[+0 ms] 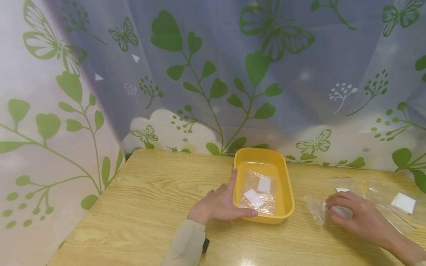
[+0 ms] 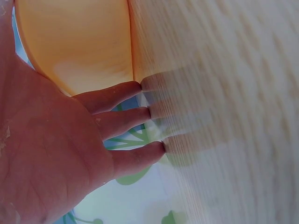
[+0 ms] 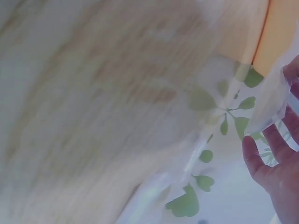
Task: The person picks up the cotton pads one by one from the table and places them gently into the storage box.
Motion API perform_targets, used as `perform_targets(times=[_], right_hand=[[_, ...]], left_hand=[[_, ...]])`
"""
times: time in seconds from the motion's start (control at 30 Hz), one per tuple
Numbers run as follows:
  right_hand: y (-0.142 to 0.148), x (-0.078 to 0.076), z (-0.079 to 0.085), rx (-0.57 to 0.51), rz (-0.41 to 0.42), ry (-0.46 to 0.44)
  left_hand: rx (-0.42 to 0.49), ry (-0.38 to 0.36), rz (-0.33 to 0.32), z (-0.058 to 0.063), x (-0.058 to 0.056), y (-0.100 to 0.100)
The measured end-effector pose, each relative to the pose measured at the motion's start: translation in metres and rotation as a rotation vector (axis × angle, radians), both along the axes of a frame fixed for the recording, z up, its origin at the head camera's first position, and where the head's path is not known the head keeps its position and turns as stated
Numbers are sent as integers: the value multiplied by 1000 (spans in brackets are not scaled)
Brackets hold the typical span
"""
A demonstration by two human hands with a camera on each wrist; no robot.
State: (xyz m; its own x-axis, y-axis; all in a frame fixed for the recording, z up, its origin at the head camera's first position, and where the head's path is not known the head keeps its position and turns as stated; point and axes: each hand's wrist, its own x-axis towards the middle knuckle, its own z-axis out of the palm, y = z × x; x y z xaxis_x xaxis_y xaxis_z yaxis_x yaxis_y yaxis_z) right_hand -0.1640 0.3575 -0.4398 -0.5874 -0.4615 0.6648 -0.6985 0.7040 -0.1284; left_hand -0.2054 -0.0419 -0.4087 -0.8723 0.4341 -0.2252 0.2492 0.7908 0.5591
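Observation:
In the head view, my left hand [image 1: 221, 203] spreads around the near left corner of a yellow tray [image 1: 288, 192], thumb along its near rim and a finger against its left side. The left wrist view shows three straight fingers of this hand [image 2: 56, 144] touching the table beside the tray. Inside the tray lies a clear plastic bag [image 1: 247, 181] with white pieces [image 1: 264, 184] visible. To the tray's right, my right hand [image 1: 361, 218] pinches another small clear plastic bag [image 1: 315, 210], also seen in the right wrist view. The hand partly hides what that bag holds.
At the right lie more clear zip bags; one holds a white square [image 1: 403, 203], and another with a red-edged top [image 1: 342, 181] is partly behind my right hand. All rests on a wooden table [image 1: 139, 207]. A leaf-and-butterfly patterned curtain [image 1: 213, 74] hangs along its back edge.

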Motion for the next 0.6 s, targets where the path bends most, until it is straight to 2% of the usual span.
perform_targets(times=[0.4, 0.6], right_hand=[[-17, -7, 13, -4, -43, 82], [-28, -9, 20, -30, -30, 63]], left_hand=[[10, 8, -12, 0, 0, -2], [-5, 6, -8, 1, 1, -1]])
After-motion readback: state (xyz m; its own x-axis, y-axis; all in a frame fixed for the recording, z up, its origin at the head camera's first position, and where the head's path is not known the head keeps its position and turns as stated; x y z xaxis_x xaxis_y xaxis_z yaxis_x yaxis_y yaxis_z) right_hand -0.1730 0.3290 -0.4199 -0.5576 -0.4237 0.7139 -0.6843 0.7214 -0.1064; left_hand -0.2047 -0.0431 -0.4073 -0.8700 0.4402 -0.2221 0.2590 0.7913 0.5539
